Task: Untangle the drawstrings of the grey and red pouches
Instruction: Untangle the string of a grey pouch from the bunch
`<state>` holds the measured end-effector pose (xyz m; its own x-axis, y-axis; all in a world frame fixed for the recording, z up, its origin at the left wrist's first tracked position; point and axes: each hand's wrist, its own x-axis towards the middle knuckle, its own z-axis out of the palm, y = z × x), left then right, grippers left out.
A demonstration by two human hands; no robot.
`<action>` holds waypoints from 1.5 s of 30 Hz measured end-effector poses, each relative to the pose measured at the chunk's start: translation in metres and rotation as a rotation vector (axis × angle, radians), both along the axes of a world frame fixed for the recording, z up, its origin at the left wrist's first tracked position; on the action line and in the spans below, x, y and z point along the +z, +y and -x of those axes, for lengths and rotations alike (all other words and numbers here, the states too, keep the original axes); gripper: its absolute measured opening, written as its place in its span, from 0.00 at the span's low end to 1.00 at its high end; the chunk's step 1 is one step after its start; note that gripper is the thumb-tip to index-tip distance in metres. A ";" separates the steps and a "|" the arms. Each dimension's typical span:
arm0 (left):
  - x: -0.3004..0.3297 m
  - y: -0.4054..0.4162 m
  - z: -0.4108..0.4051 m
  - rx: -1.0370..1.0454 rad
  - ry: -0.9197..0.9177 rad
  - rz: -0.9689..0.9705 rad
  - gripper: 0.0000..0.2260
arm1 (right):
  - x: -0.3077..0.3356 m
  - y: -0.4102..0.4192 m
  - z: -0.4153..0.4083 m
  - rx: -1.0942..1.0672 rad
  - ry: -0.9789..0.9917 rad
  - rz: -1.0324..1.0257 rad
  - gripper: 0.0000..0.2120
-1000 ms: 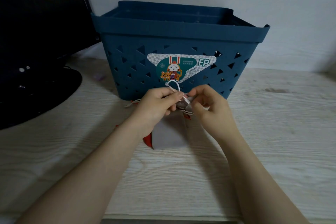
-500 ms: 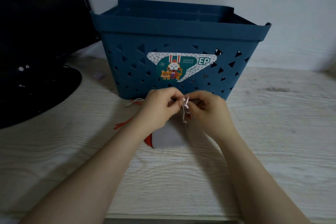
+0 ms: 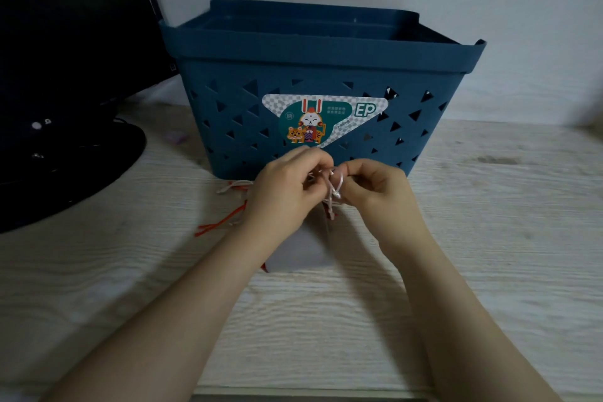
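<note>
Both hands meet just in front of the basket (image 3: 313,52), near the worktop's (image 3: 489,238) far edge: the left hand (image 3: 284,192) and right hand (image 3: 375,189) each pinch the white cord (image 3: 336,188) with curled fingers. The grey pouch (image 3: 300,251) lies flat beneath the wrists, a red pouch (image 3: 265,268) peeking from under it, and red cord (image 3: 225,222) trails left.

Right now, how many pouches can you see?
2: the grey pouch lies under the hands; only a red pouch edge peeks out beneath it.
</note>
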<state>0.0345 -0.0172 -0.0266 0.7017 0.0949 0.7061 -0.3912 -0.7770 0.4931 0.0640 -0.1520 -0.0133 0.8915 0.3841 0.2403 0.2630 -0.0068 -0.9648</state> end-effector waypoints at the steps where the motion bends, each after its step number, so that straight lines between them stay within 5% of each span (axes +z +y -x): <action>1: 0.000 0.000 0.001 -0.001 -0.020 0.013 0.09 | 0.001 0.000 0.001 0.010 0.039 -0.045 0.06; 8: -0.001 -0.001 0.001 -0.036 -0.098 -0.022 0.07 | 0.001 0.000 0.000 0.142 0.310 -0.234 0.08; 18: -0.006 0.000 0.000 -0.014 -0.180 -0.033 0.07 | 0.000 -0.004 -0.006 0.163 0.456 -0.200 0.05; 24: -0.001 0.001 -0.002 -0.204 -0.067 0.348 0.07 | 0.004 -0.004 -0.005 0.128 0.454 -0.295 0.08; 30: 0.003 -0.011 0.003 -0.475 0.252 0.706 0.08 | 0.004 -0.006 -0.013 0.114 0.630 -0.492 0.08; 36: 0.007 -0.008 0.005 -0.484 0.318 1.065 0.15 | -0.001 -0.002 -0.009 0.162 0.536 -0.409 0.06; 45: 0.009 -0.015 0.005 -0.474 0.460 1.061 0.10 | -0.006 0.006 -0.004 0.080 0.415 -0.287 0.09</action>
